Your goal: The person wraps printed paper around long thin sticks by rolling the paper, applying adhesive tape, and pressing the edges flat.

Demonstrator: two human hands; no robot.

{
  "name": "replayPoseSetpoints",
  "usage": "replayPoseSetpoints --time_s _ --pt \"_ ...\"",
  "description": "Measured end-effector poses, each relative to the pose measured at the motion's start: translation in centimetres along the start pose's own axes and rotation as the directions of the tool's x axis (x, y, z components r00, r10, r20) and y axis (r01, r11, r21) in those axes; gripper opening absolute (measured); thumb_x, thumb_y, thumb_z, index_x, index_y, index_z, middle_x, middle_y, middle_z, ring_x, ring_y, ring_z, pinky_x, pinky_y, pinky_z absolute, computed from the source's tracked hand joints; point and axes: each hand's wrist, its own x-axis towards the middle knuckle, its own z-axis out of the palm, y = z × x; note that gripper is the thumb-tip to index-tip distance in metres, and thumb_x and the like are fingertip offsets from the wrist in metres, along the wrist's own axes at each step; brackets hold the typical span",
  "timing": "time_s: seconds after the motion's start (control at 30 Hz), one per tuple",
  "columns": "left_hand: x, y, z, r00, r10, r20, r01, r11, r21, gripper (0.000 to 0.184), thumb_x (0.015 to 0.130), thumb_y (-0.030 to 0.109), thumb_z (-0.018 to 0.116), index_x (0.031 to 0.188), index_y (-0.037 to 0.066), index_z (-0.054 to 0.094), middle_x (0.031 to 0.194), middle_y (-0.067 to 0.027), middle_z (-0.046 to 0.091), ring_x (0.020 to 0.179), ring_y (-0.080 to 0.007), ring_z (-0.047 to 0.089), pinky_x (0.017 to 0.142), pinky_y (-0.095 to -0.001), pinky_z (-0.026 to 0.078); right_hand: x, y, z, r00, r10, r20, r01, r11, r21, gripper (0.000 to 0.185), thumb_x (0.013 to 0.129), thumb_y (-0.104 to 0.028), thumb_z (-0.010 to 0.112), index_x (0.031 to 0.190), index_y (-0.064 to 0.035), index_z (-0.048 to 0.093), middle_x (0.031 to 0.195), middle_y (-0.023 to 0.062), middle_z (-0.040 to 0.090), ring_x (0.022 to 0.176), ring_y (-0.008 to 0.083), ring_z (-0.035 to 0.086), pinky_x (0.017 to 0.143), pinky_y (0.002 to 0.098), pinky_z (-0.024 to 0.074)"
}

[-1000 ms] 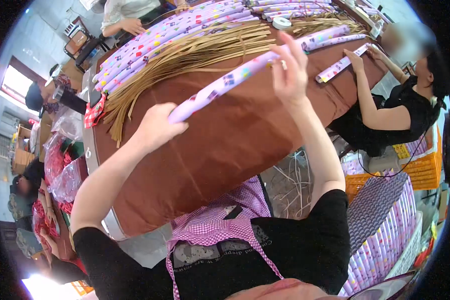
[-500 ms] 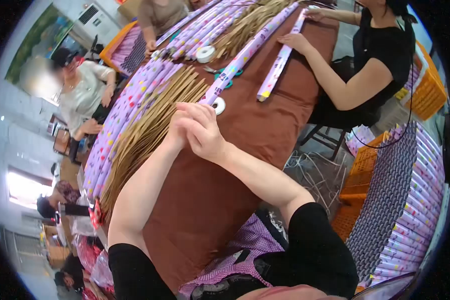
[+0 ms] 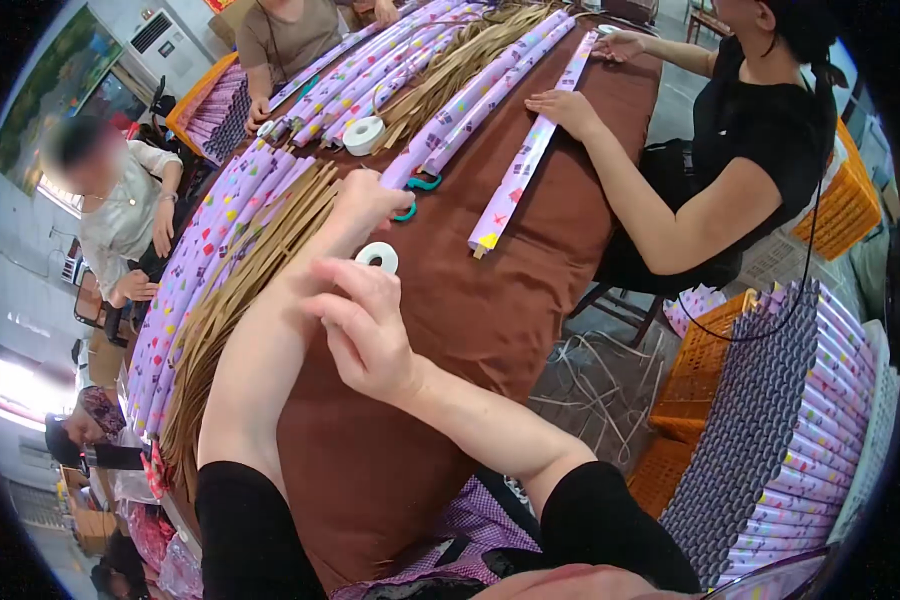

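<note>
My left hand (image 3: 363,203) reaches out over the brown cloth, beside the near end of a lilac patterned tube (image 3: 450,125) and a pair of teal-handled scissors (image 3: 406,208). Its fingertips are partly hidden, so whether they grip anything is unclear. Closer to me, my right hand (image 3: 360,325) hovers above the cloth with bent fingers apart and nothing in them. A white tape roll (image 3: 377,259) lies just beyond it. A second lilac tube (image 3: 500,95) lies alongside the first.
Brown paper strips (image 3: 260,260) and a pile of lilac tubes (image 3: 200,270) cover the table's left side. Another tape roll (image 3: 364,135) lies farther back. At the right, a co-worker's hand (image 3: 565,110) rests on a lilac tube (image 3: 520,165). Orange crates (image 3: 700,360) stand beside the table.
My hands were together and have parted: the left went forward to the tube's end, the right stayed nearer me with its fingers spreading. The view has shifted, and two tubes now show side by side.
</note>
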Motion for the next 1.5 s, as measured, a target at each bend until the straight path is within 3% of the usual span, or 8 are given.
replayPoseSetpoints --time_s 0.43,0.6,0.63,0.73,0.9,0.97,1.07,1.5 --pt "7.9 -0.4 2.1 0.997 0.073 -0.019 -0.068 0.979 0.191 0.043 0.068 0.034 0.083 0.079 -0.005 0.07 0.064 -0.0104 0.067 0.051 -0.0186 0.064 0.052 -0.0339 0.053 0.0 -0.6 0.1 0.999 0.014 0.046 -0.018 0.995 0.094 0.029 0.073 0.004 0.065 0.1 -0.0049 0.069 0.126 0.0161 0.06 0.107 0.0289 0.058 0.09 0.0383 0.039" --pt "9.3 -0.6 1.7 0.945 0.322 -0.06 -0.268 0.865 0.423 0.056 0.071 0.044 0.077 0.088 -0.008 0.07 0.09 -0.0255 0.071 0.086 -0.0331 0.072 0.078 -0.042 0.056 0.0 -0.9 0.0 0.996 0.029 0.087 -0.037 0.995 0.092 0.029 0.073 0.003 0.066 0.101 -0.0051 0.069 0.126 0.0165 0.059 0.106 0.0285 0.059 0.089 0.0378 0.0386" --pt "8.5 0.9 1.2 0.978 0.202 0.053 -0.205 0.882 0.424 0.059 0.076 0.044 0.073 0.101 -0.009 0.067 0.107 -0.0318 0.067 0.105 -0.039 0.067 0.091 -0.0448 0.052 0.0 -0.9 0.0 0.995 0.029 0.095 -0.037 0.996 0.084 0.029 0.072 0.003 0.067 0.101 -0.0052 0.069 0.126 0.0167 0.06 0.106 0.0285 0.059 0.089 0.0378 0.0385" --pt "11.0 -1.6 3.6 0.955 0.276 -0.113 -0.215 0.899 0.383 0.058 0.08 0.039 0.069 0.111 -0.009 0.062 0.113 -0.0333 0.065 0.109 -0.042 0.064 0.094 -0.0465 0.051 -0.1 -0.9 0.2 0.994 0.034 0.103 -0.042 0.996 0.079 0.03 0.072 0.002 0.068 0.101 -0.005 0.069 0.126 0.0169 0.06 0.106 0.0285 0.059 0.09 0.0383 0.0386" --pt "12.2 -2.0 5.2 0.927 0.321 -0.194 -0.245 0.91 0.335 0.05 0.085 0.033 0.065 0.111 -0.01 0.062 0.109 -0.0325 0.066 0.108 -0.045 0.063 0.095 -0.0472 0.05 0.0 -0.9 0.1 0.992 0.041 0.121 -0.049 0.997 0.065 0.031 0.071 0.001 0.068 0.101 -0.0048 0.069 0.125 0.0174 0.06 0.107 0.0299 0.059 0.091 0.0388 0.0388" --pt "11.7 -1.3 5.3 0.934 0.321 -0.157 -0.301 0.943 0.14 0.042 0.086 0.029 0.064 0.108 -0.007 0.064 0.105 -0.0312 0.067 0.105 -0.0441 0.064 0.092 -0.047 0.051 -0.1 -0.8 0.1 0.991 0.042 0.13 -0.051 0.997 0.065 0.031 0.071 0.0 0.068 0.101 -0.0048 0.069 0.125 0.0178 0.06 0.106 0.0305 0.059 0.092 0.039 0.039" --pt "13.1 -3.0 6.8 0.877 0.437 -0.2 -0.402 0.895 0.192 0.037 0.087 0.03 0.068 0.106 -0.002 0.068 0.098 -0.0221 0.071 0.094 -0.0341 0.069 0.083 -0.0413 0.054 0.0 -0.5 0.1 0.991 0.02 0.13 -0.024 0.999 0.037 0.031 0.07 -0.002 0.068 0.101 -0.0045 0.069 0.123 0.0183 0.061 0.105 0.0313 0.06 0.09 0.0391 0.0401" --pt "1.7 -5.7 2.1 0.834 0.53 -0.153 -0.436 0.803 0.406 0.023 0.084 0.019 0.067 0.103 0.006 0.068 0.115 -0.0161 0.063 0.111 -0.0363 0.06 0.093 -0.0464 0.049 -0.5 0.6 0.7 0.971 0.001 0.24 0.028 0.993 -0.117 0.029 0.074 0.01 0.063 0.099 -0.0039 0.07 0.123 0.017 0.061 0.108 0.0307 0.058 0.094 0.0377 0.0429"
